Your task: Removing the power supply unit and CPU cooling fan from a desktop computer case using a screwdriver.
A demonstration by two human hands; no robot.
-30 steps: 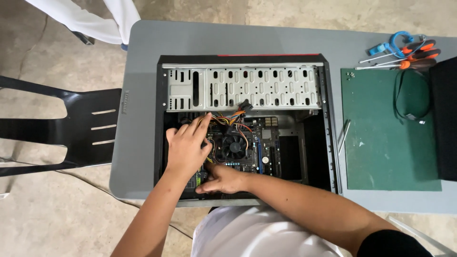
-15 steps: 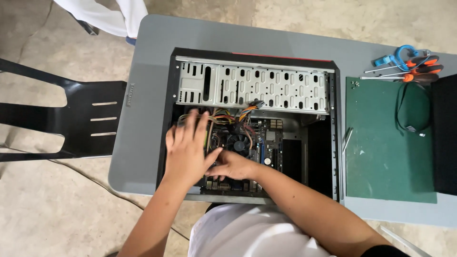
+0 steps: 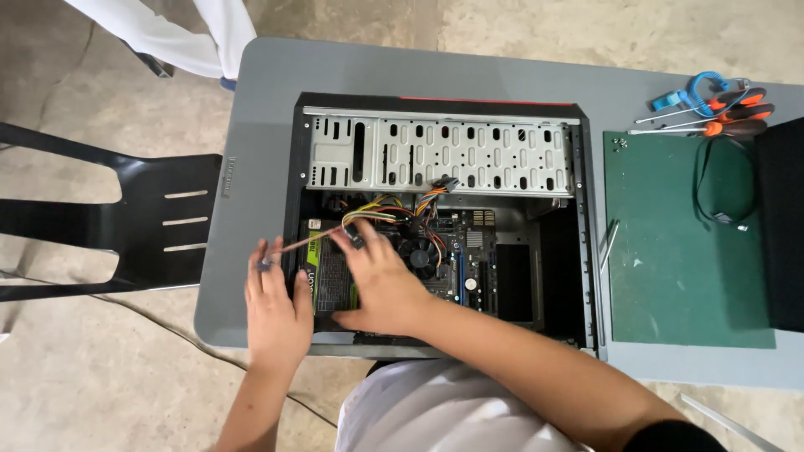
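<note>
Fingers (image 3: pixel 356 243) hide the power supply (image 3: pixel 328 280) — cables (image 3: pixel 377 213) blurred.

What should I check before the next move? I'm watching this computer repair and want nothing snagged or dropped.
1. Case lying flat on the grey table, side open: ok.
2. Left hand braced on the case's outer edge: ok.
3. Right hand resting on the power supply: ok.
4. Wire bundle free of the fan: cannot tell.
5. Screwdrivers parked at the table's far corner, away from the hands: ok.
6. Power supply screws removed: cannot tell.
</note>
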